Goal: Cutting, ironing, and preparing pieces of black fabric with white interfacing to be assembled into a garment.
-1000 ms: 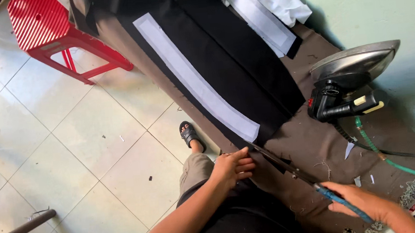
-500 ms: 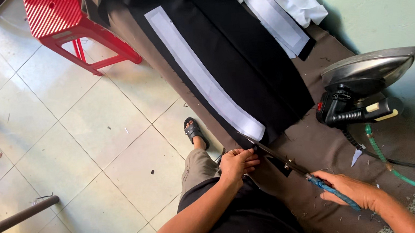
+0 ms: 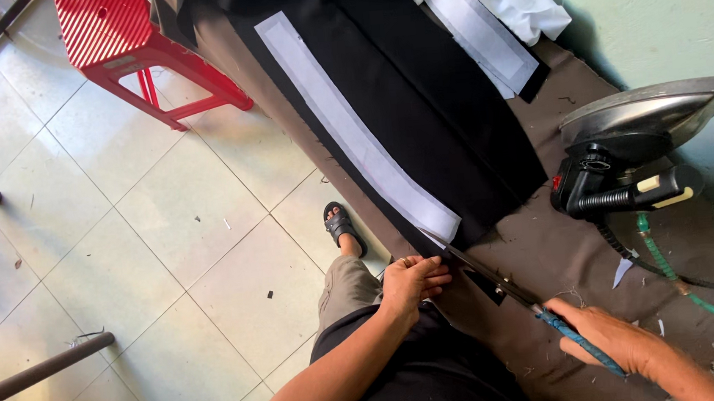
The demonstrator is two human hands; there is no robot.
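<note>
Brown-covered worktop [image 3: 547, 245] running from 12 to 5 o'clock. Black fabric [image 3: 418, 111] spread along it, a white interfacing strip [image 3: 352, 133] laid on its floor-side edge. Steam iron [image 3: 633, 153] upended at 3 o'clock, green hose [image 3: 677, 277] trailing. Red plastic stool [image 3: 133, 48] at 11. Scissors [image 3: 517, 294] at 5 o'clock, blade tips at the strip's near end. Right hand [image 3: 615, 346], grip clamped on the blue handles. Left hand [image 3: 410, 281], fingers pinched together on the fabric edge.

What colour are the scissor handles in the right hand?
Blue: the long metal scissors have blue handles, gripped by the right hand. Head view, the only one.
</note>
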